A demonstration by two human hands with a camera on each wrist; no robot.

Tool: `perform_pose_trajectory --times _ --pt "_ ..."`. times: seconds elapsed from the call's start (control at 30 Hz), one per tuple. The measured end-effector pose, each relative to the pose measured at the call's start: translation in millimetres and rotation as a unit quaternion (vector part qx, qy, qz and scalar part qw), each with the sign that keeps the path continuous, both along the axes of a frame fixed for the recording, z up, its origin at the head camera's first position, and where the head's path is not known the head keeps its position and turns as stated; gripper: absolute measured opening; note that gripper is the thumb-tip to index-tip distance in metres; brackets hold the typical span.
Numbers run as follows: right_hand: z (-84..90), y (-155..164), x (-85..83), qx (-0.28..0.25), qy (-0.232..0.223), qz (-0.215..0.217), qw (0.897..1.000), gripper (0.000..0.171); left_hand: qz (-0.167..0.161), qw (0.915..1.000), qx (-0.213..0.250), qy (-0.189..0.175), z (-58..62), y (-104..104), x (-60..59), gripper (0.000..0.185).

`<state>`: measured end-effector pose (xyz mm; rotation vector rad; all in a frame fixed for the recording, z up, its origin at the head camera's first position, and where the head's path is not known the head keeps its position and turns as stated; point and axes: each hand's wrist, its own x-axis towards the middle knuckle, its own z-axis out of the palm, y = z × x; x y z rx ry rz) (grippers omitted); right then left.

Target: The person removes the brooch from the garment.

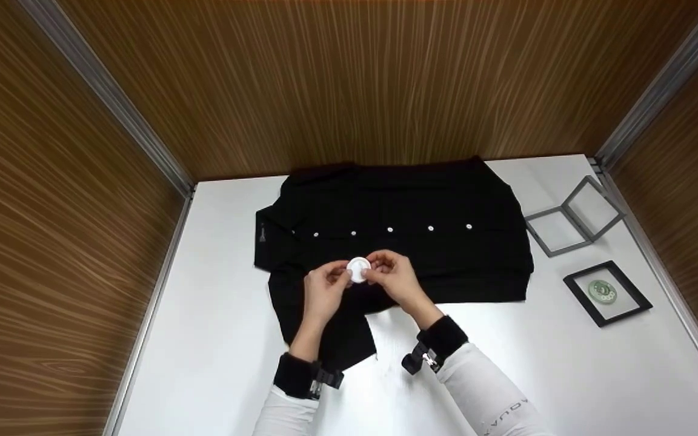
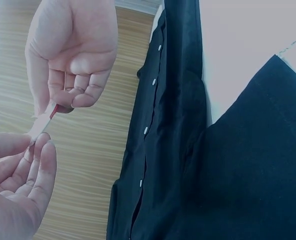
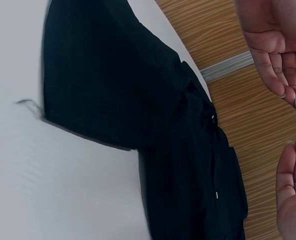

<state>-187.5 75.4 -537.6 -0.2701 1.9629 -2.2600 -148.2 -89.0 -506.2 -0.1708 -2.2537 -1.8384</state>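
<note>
Both hands hold a small white round disc (image 1: pixel 358 270) between them, raised over a black buttoned shirt (image 1: pixel 409 194). My left hand (image 1: pixel 323 293) pinches the disc's left edge, thumb on its face. On the opposite edge my right hand (image 1: pixel 400 281) pinches it with thumb and fingers. Seen nearly edge-on in the left wrist view, the disc (image 2: pixel 42 122) shows a red strip along its side. The shirt lies spread out with its collar (image 1: pixel 270 239) to the left, a row of white buttons along its middle and one short sleeve (image 1: pixel 346 342) toward me.
To the right stands a grey hinged double frame (image 1: pixel 576 224), partly over the table's far right corner. Nearer lies a black square frame (image 1: pixel 585 309) with a green round piece (image 1: pixel 602 292) inside it. Wood-grain panels (image 1: pixel 349 79) wall the white table (image 1: pixel 216 315) at the back and sides.
</note>
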Motion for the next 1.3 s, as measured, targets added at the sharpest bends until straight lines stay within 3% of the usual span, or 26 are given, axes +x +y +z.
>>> perform_pose_trajectory --times 0.17,0.63,0.87,1.3 --pt "9.2 -1.6 3.3 0.01 0.003 -0.01 1.0 0.023 0.001 1.0 -0.004 0.003 -0.2 0.1 -0.4 0.015" --pt "8.6 -4.6 2.5 0.013 -0.005 -0.02 1.0 0.023 0.007 0.9998 -0.016 0.005 -1.8 0.1 -0.9 0.015" --pt "11.2 -6.2 2.8 0.021 -0.015 -0.025 0.999 0.022 0.017 0.9997 -0.018 0.001 -42.6 -5.3 -17.5 0.014" --pt "12.7 -7.0 3.7 0.02 -0.019 -0.028 0.999 0.02 0.026 0.9992 -0.03 -0.001 -45.0 -4.3 -17.0 0.012"
